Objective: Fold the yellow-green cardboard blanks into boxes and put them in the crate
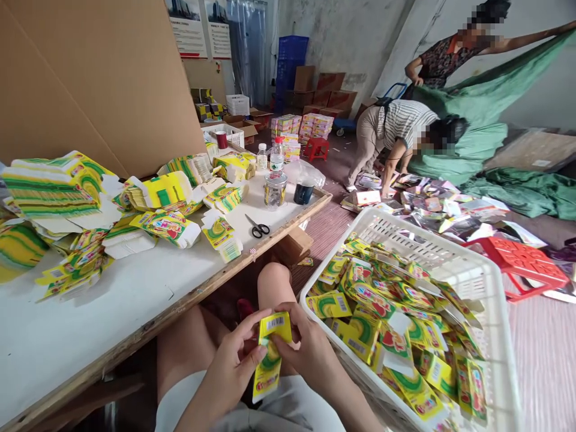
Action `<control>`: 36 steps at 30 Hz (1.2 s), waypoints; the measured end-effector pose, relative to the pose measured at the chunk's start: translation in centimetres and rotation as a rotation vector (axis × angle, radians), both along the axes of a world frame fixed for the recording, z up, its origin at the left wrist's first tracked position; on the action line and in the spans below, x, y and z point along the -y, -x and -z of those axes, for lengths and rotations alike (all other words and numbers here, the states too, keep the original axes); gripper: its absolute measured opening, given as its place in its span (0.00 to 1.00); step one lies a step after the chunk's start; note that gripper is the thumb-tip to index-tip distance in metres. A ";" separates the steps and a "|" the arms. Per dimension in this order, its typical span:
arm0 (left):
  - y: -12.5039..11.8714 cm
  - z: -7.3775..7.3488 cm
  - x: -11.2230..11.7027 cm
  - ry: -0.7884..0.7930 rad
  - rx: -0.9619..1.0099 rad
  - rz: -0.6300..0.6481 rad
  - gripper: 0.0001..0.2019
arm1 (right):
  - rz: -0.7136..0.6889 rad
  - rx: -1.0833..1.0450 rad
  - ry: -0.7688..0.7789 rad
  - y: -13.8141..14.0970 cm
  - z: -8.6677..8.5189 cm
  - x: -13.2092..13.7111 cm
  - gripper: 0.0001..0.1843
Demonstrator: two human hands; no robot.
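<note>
Over my lap, both hands pinch one small yellow and green carton [270,354] with a barcode at its top. My left hand [234,363] grips its left side. My right hand [306,348] holds the right edge, thumb on the top flap. To my right a white plastic basket [490,300] holds several folded cartons of the same print. Stacks of flat yellow-green carton blanks [54,186] lie on the white table [90,324] to my left.
Black scissors [258,228], a jar [275,190], water bottles [276,155] and a dark cup [303,192] stand on the table's far end. A large cardboard sheet [108,78] leans behind. Two people handle green cloth [486,108] at the back right; a red stool [522,264] stands beside the basket.
</note>
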State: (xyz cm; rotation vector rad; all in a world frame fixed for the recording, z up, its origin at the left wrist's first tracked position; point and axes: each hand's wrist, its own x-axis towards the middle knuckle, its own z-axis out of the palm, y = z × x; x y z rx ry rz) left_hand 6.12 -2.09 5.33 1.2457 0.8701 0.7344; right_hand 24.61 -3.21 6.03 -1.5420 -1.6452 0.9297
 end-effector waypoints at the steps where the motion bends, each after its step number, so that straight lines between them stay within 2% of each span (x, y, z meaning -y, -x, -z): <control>1: -0.1 -0.1 0.0 -0.004 -0.008 -0.005 0.25 | 0.029 0.018 0.000 -0.2 -0.1 0.0 0.20; 3: 0.0 -0.3 -0.2 0.007 -0.022 -0.028 0.25 | 0.062 0.019 -0.004 -0.6 -0.2 0.1 0.19; 8: 0.1 -0.1 -0.7 0.112 -0.010 -0.027 0.25 | -0.002 -0.159 -0.098 -0.9 -0.4 0.4 0.14; 12: -1.3 0.3 -0.5 0.099 0.011 -0.029 0.27 | 0.079 -0.202 -0.145 -1.4 -0.2 0.8 0.11; 14: -2.0 0.5 -0.4 0.047 0.007 -0.054 0.31 | 0.149 -0.110 -0.156 -3.6 -0.3 1.4 0.13; 16: -2.2 0.7 -0.6 -0.006 -0.036 -0.084 0.32 | 0.263 0.096 -0.165 -7.6 -0.6 2.3 0.14; 20: -1.3 1.3 -1.7 -0.052 -0.110 -0.179 0.28 | 0.469 0.504 0.059 -16.4 -0.7 4.7 0.13; 22: -0.7 1.7 -2.3 -0.060 -0.128 -0.226 0.28 | 0.545 0.545 0.085 -18.4 0.0 5.4 0.12; 23: -0.4 1.8 -2.5 -0.065 -0.139 -0.242 0.28 | 0.562 0.540 0.079 -18.5 0.5 5.4 0.12; 26: 0.3 1.7 -2.8 -0.090 -0.184 -0.272 0.26 | 0.552 0.482 0.044 -15.8 2.0 4.7 0.13; 29: 1.2 1.4 -3.0 -0.126 -0.233 -0.342 0.25 | 0.469 0.371 -0.037 -10.3 2.9 3.0 0.12; 32: 2.1 1.2 -3.4 -0.189 -0.253 -0.460 0.24 | 0.307 0.252 -0.147 -4.4 2.7 0.4 0.11; 36: 2.6 1.0 -3.5 -0.235 -0.225 -0.525 0.20 | 0.257 0.205 -0.266 1.6 1.9 -5.3 0.06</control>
